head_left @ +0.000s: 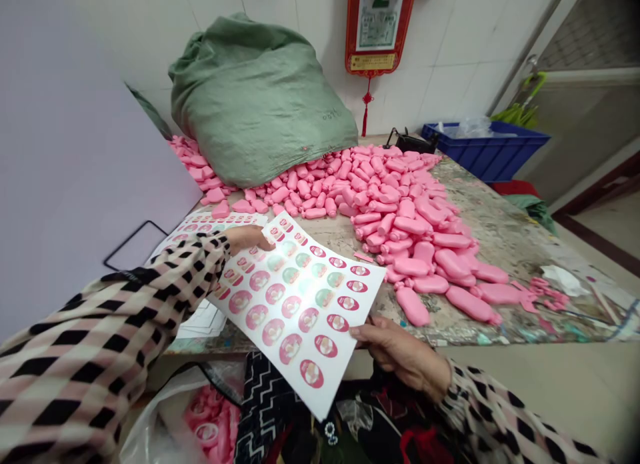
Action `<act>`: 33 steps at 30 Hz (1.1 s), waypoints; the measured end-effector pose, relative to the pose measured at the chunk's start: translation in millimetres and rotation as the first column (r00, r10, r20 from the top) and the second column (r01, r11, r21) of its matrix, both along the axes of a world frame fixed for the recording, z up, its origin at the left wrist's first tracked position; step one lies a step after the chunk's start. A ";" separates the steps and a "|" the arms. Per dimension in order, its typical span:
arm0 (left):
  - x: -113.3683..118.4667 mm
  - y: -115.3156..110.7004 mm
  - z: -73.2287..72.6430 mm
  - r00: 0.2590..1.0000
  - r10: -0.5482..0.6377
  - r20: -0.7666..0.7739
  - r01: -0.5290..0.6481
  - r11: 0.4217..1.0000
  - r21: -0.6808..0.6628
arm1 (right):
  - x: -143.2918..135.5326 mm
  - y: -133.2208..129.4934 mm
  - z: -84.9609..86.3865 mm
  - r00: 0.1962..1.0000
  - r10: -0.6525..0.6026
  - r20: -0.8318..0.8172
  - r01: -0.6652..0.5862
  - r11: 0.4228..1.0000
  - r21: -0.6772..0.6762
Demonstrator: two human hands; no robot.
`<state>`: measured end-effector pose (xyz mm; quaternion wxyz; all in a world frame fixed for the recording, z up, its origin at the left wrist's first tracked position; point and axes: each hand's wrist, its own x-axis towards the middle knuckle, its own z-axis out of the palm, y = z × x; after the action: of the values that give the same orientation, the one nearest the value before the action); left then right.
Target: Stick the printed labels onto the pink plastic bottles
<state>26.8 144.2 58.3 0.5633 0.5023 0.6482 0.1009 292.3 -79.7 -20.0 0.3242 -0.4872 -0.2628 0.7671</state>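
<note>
A white sticker sheet (295,294) with rows of round and oval pink and green labels is held tilted over the table's front edge. My left hand (249,239) grips its far left edge, thumb on top. On the near right edge, my right hand (400,351) pinches the same sheet between thumb and fingers. Under my left forearm lie more sticker sheets (200,221), partly covered. To the right of the held sheet, a large heap of small pink plastic bottles (415,227) spreads across the table.
A big green cloth sack (260,97) rests on the heap's far side. A blue crate (493,151) stands at the back right. Pink scraps (545,294) lie near the table's right edge. Below the edge, a clear plastic bag (165,417) contains labelled pink pieces. A red-framed calendar (380,27) hangs on the wall.
</note>
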 end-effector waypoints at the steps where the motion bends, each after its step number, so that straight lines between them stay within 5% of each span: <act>1: 4.0 7.8 -1.3 1.000 -0.026 -0.015 0.026 1.000 0.011 | -3.4 0.2 -2.3 1.000 0.008 -0.009 -0.008 1.000 0.000; 8: 27.5 46.7 -4.5 0.975 -0.191 -0.115 0.198 0.979 0.053 | -20.4 6.8 -7.5 0.977 0.209 -0.035 -0.202 0.969 0.142; 13: 38.7 64.5 -7.2 0.943 -0.276 -0.189 0.292 0.954 0.064 | -25.4 15.0 -7.6 0.934 0.356 -0.043 -0.320 0.882 0.345; 22: 40.1 81.7 -11.4 0.867 -0.422 -0.266 0.439 0.898 0.007 | -27.5 10.5 -20.0 0.896 0.423 0.134 -0.444 0.851 0.282; 33: 72.0 111.6 -11.9 0.727 -0.593 -0.346 0.634 0.774 0.004 | -57.6 20.0 -5.6 0.749 0.461 0.476 -0.653 0.635 0.413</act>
<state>98.8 255.8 46.4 0.4182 0.7312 0.5215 -0.1360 234.6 -59.7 -25.6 0.1459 -0.3833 -0.6627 0.6266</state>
